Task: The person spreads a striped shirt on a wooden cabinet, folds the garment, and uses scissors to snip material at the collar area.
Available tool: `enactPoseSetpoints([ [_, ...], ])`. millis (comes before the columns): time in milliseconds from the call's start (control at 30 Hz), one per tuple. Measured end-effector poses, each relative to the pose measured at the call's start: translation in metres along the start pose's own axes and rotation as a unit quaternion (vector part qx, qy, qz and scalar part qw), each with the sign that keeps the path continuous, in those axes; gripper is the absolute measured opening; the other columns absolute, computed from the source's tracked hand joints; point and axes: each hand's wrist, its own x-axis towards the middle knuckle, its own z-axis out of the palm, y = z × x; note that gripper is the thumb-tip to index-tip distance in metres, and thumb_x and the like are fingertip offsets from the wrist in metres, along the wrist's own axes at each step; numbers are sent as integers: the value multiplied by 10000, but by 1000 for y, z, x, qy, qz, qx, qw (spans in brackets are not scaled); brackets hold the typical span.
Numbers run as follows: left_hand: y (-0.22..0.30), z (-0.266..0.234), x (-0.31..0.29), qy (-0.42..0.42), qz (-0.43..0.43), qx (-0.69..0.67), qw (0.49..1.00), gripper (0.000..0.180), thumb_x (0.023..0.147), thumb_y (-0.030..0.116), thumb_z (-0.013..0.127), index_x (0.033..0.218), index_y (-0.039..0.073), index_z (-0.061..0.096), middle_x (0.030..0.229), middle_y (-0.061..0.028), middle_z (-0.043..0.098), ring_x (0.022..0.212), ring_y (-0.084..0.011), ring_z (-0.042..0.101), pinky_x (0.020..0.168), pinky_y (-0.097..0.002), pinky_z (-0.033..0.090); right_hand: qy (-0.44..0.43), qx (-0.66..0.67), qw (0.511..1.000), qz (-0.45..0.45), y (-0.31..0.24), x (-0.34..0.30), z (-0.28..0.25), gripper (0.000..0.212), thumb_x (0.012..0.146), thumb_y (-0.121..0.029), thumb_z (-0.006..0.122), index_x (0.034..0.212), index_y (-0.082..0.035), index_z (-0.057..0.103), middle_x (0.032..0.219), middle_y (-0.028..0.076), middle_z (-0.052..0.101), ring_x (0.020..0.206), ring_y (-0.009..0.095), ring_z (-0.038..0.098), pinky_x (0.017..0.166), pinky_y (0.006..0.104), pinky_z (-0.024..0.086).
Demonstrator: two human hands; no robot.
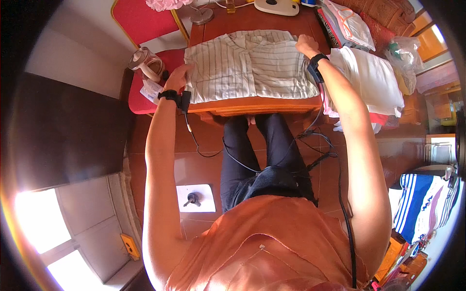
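A white shirt with grey stripes lies spread on the reddish-brown wooden table, its lower edge close to the table's near edge. My left hand is at the shirt's left edge, the fingers closed on the cloth. At the far right corner my right hand is curled into a closed grip on the fabric; its fingertips are partly hidden. Some creases run through the middle and right part of the shirt. Both wrists wear black straps with small devices.
White folded cloth is piled right of the table, below more folded garments. On a red chair at left stands a clear jug. A lamp base is at the back. Black cables hang along my right arm and legs.
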Motion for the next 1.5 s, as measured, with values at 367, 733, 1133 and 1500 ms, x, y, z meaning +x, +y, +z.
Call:
enactPoseSetpoints([
  [367,28,36,-22,16,-87,-177,980,327,890,136,607,1178,-16,568,1180,-103,607,1046,-214,584,924,-305,468,190,2,982,21,2,11,53,273,825,-188,580,1073,-86,632,1202,126,549,1184,312,468,951,505,376],
  [733,25,20,-4,-52,203,512,833,296,892,105,557,1175,19,570,1061,-58,648,943,-213,606,851,-327,473,190,93,960,-182,-57,40,49,127,781,-166,585,854,-121,678,1056,111,602,1075,332,521,870,510,414],
  [1133,47,13,-40,-34,220,344,912,469,787,-75,579,1246,-18,505,1195,-138,598,1084,-244,579,938,-321,440,57,232,919,-313,-174,70,72,231,814,-227,615,978,-81,687,975,93,687,863,281,647,761,400,509],
  [1500,-19,-26,6,-50,123,4,991,486,794,-91,558,1266,7,497,1208,-108,573,1073,-210,577,939,-263,426,-51,175,947,-265,-208,65,80,421,816,-433,650,1084,-109,659,1128,107,634,1077,337,560,904,477,441],
])
